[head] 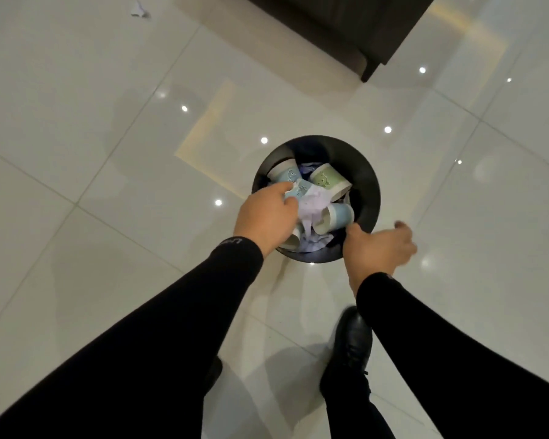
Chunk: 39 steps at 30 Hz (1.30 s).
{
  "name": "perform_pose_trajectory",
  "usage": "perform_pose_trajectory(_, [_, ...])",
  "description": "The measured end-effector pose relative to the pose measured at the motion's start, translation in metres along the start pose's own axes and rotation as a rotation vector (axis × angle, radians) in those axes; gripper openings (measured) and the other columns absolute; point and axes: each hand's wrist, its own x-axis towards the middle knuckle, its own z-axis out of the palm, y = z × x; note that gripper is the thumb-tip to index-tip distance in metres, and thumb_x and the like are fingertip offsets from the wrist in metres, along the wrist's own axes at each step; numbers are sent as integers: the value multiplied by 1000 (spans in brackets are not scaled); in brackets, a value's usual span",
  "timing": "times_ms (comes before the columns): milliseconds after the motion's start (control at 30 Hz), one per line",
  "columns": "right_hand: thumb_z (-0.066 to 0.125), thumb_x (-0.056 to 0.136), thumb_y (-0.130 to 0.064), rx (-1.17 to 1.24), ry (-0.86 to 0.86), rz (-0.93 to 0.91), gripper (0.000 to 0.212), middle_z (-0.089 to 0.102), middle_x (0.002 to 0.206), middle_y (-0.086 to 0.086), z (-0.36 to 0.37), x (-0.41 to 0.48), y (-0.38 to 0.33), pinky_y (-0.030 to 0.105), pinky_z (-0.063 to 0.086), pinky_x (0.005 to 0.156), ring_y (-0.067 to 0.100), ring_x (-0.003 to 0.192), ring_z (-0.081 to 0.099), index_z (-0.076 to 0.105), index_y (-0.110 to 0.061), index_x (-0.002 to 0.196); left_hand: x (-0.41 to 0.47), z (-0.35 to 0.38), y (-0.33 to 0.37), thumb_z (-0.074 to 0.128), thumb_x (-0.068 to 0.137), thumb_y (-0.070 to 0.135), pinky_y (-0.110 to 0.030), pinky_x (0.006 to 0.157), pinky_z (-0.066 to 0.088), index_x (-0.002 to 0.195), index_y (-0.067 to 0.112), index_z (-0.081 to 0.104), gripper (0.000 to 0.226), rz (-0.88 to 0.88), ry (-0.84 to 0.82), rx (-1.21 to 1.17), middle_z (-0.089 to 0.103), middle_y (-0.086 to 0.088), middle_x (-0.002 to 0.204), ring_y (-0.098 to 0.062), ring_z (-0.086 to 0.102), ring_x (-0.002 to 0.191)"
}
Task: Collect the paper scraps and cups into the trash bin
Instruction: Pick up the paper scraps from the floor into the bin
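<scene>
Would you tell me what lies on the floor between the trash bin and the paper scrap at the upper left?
In the head view that stretch is bare: only glossy floor tiles lie between trash bin and paper scrap.

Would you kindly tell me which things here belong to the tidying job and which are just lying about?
Job: trash bin; green cup and blue cup inside it; crumpled paper gripped by the left hand; right hand at the rim; paper scrap on the floor.
Unrelated: dark furniture; black shoe.

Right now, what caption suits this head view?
Left hand grips a blue paper cup over the round black trash bin, right hand at its rim; a white paper scrap lies beyond.
</scene>
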Motion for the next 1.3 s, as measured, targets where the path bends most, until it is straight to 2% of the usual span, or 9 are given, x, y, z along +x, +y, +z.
perform_pose_trajectory(100, [69, 78, -21, 269, -395, 471, 56, 55, 115, 18, 3, 8, 17, 46, 55, 73, 36, 97, 60, 45, -4, 126, -5, -7, -13, 45, 89, 22, -31, 92, 41, 125, 17, 54, 37, -30, 86, -1, 61, -8, 126, -27, 56, 112])
perform_pose_trajectory(167, [56, 89, -10, 343, -636, 524, 27, 61, 89, 16, 9, 7, 23, 42, 58, 64, 31, 78, 62, 54, 1, 114, -9, -12, -20, 46, 88, 21, -28, 90, 40, 123, 17, 56, 36, -35, 95, -2, 62, -6, 125, -25, 58, 109])
perform_pose_trajectory(267, [39, 88, 8, 312, -608, 442, 32, 63, 84, 19, 14, 8, 27, 39, 57, 77, 33, 72, 64, 50, 11, 118, -10, -23, -29, 47, 86, 19, -25, 86, 41, 116, 18, 60, 33, -47, 120, -36, 66, -3, 116, -22, 61, 100])
perform_pose_trajectory(367, [40, 88, 8, 305, -567, 382, 38, 59, 112, 31, 13, -3, 12, 30, 57, 56, 29, 69, 62, 44, 13, 125, -6, -41, -31, 47, 83, 12, -29, 88, 46, 108, 17, 63, 30, -75, 142, -76, 68, -4, 112, -24, 62, 100])
perform_pose_trajectory(600, [43, 87, 8, 251, -633, 273, 37, 56, 119, 34, 22, -76, -67, 32, 59, 52, 29, 87, 63, 44, 14, 123, -1, -142, -14, 45, 82, 9, -26, 79, 43, 102, 19, 65, 30, -45, 215, -107, 65, 2, 104, -17, 57, 89])
perform_pose_trajectory(767, [44, 85, 10, 257, -708, 223, 41, 58, 115, 32, 39, -141, -152, 27, 56, 47, 30, 80, 66, 44, 13, 126, 3, -260, -12, 44, 83, 12, -26, 73, 43, 93, 24, 63, 25, -9, 243, -122, 63, 4, 85, -19, 60, 83])
perform_pose_trajectory(900, [40, 85, 15, 240, -772, 171, 46, 48, 131, 35, 56, -185, -224, 26, 56, 45, 41, 110, 58, 38, 15, 131, 1, -348, -19, 46, 84, 13, -25, 71, 41, 84, 29, 58, 20, 7, 242, -108, 61, 9, 75, -18, 61, 82])
perform_pose_trajectory(1067, [41, 85, 14, 200, -781, 115, 37, 52, 101, 26, 79, -212, -294, 26, 55, 45, 28, 69, 60, 47, 13, 121, 20, -433, -17, 47, 84, 14, -26, 75, 44, 87, 26, 62, 20, 13, 276, -87, 66, 1, 84, -21, 63, 87])
perform_pose_trajectory(1300, [43, 85, 13, 151, -735, 147, 17, 57, 77, 19, 135, -191, -372, 28, 54, 44, 29, 64, 61, 50, 0, 77, 110, -519, 2, 44, 85, 16, -26, 74, 44, 97, 23, 64, 24, 23, 254, 4, 60, 8, 79, -18, 60, 86])
